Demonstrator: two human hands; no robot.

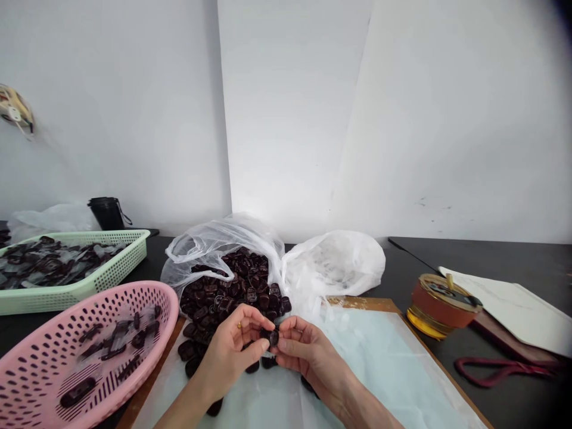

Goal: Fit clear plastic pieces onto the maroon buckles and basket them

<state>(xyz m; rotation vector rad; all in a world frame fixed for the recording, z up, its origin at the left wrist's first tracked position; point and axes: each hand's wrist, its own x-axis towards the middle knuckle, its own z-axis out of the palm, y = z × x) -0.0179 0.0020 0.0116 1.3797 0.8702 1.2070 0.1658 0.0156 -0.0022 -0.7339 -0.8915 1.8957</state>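
1. A person's two bare hands meet over a pale blue sheet, gripping one small, dark brown, glossy piece between the fingertips. The left hand, a ring on one finger, pinches one side; the right hand closes on the other.

2. The step in hand appears to be fine two-handed work on a single piece, though the fingers cover too much to tell exactly what is being done to it.

3. Just beyond the hands, a heap of similar dark pieces spills from a clear, thin plastic bag. Beside it lies a whitish plastic bag with pale, translucent contents.

4. To the left, a pink, perforated, oval plastic basket holds dark pieces, several seemingly in clear film; behind it, a pale green, rectangular plastic basket carries many more on the black tabletop.

5. The next move seems to call for a light, steady pinch from both hands, with enough of the piece exposed to see its edges. Squeezing too hard could send the smooth piece slipping onto the sheet or among its loose neighbours.
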